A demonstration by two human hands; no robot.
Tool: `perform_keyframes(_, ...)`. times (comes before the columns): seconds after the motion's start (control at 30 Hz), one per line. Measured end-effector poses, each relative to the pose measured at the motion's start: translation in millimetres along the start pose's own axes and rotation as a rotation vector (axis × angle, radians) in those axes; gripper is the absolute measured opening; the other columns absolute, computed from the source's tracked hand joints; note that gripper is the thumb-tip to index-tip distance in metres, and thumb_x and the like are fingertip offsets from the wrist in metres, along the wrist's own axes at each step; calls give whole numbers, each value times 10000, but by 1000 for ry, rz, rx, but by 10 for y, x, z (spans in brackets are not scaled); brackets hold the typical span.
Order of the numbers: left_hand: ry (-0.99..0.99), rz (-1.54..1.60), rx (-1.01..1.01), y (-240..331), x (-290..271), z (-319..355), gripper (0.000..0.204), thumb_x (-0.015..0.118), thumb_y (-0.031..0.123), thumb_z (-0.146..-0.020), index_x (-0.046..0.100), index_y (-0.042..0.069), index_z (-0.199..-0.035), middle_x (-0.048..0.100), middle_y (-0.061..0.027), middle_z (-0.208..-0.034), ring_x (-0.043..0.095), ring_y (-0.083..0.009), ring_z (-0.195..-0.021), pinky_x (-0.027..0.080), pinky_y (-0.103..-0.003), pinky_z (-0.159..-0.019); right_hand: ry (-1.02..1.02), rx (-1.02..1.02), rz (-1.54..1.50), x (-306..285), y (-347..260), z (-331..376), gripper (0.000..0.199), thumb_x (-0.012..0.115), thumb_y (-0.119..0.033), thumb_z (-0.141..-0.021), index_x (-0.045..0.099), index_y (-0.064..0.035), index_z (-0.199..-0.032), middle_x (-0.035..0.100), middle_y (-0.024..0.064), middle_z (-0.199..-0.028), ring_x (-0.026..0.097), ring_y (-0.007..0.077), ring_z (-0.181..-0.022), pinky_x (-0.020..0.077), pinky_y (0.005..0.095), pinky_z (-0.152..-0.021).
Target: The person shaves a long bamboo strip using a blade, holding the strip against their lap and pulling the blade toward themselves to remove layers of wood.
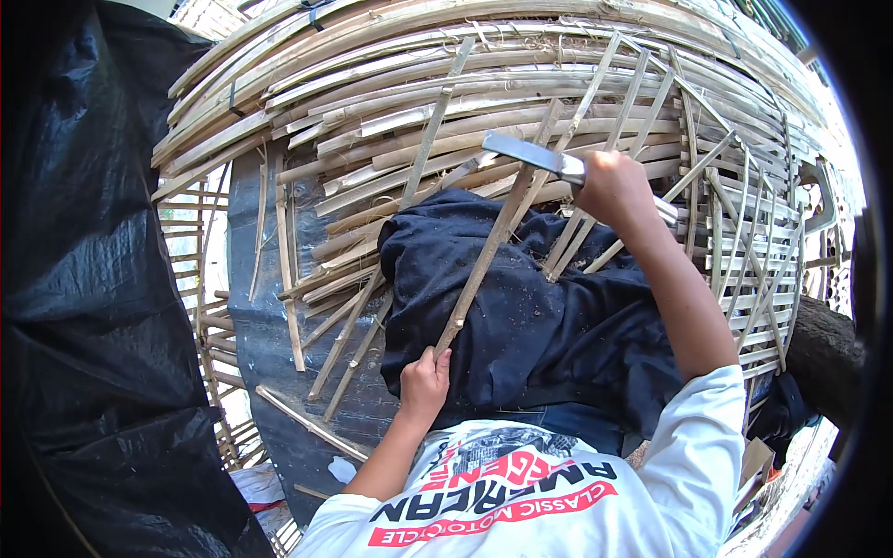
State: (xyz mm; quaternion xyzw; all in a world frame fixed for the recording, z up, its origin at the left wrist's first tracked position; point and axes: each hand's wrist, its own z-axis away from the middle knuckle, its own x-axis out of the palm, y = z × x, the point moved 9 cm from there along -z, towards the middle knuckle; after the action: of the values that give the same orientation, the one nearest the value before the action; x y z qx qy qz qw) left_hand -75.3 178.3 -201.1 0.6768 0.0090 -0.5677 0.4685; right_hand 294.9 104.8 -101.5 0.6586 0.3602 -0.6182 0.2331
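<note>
Bamboo strip (484, 270) lies slanted across a dark cloth (539, 316) on the lap, not visibly split yet. Left hand (423, 383) is closed around its near end. Right hand (609, 186) is fisted on a flat-bladed knife (526, 153), blade by the strip's far end. Finished strips (344, 335) lie left of the fingers.

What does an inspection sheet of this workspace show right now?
Surface: dark cloth over the lap, above a woven bamboo mat.
Job's things: long bamboo strip lying across the cloth; blade set against its upper part.
Clutter: loose strips and a stick at the left; cardboard at the right.
Hands: left hand grips the strip's lower end; right hand closed on the blade's handle.
Cables: nothing seen.
Surroundings: black plastic sheet at the left; more bamboo lattice at the right.
</note>
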Motion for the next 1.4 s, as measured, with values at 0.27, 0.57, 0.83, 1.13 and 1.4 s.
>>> perform_keyframes(0.27, -41, 8, -68, 6, -7, 14, 372, 541, 286, -1000, 555, -2, -765, 573, -242, -586, 617, -438, -593, 463, -495, -494, -346, 108, -8, 865, 52, 171, 215, 614, -157, -712, 705, 13, -807, 695, 251, -877, 697, 394, -868, 566, 457, -765)
perform_keyframes(0.57, -41, 150, -69, 32, -28, -64, 373, 554, 274, -998, 554, -9, -754, 541, -244, -571, 600, -449, -595, 441, -476, -485, -228, 371, -163, 283, 484, 449, 296, 619, -251, -806, 680, 0, -948, 685, 251, -883, 658, 427, -926, 520, 491, -808)
perform_keyframes(0.83, -84, 154, -83, 30, 10, -93, 387, 559, 268, -997, 546, -16, -733, 523, -251, -565, 589, -456, -590, 422, -479, -482, -137, 504, -1182, 773, -6, 1456, 215, 677, -51, -856, 476, -41, -934, 572, 10, -741, 542, 62, -567, 425, 219, -468)
perform_keyframes(1.13, -78, 159, -18, 34, -31, -102, 381, 570, 274, -991, 553, -13, -740, 533, -243, -568, 589, -452, -578, 426, -480, -483, -141, 327, -1093, 3, -84, 872, 294, 510, -272, -1025, 578, 14, -1048, 605, 51, -691, 537, 102, -564, 444, 276, -546)
perform_keyframes(1.4, -59, 78, 27, -20, -55, -82, 340, 591, 247, -978, 558, -6, -753, 553, -240, -589, 605, -435, -596, 442, -465, -481, -309, 194, -647, 277, -394, 1128, 311, 490, -269, -1013, 503, 36, -953, 612, 311, -741, 590, 524, -783, 448, 558, -696)
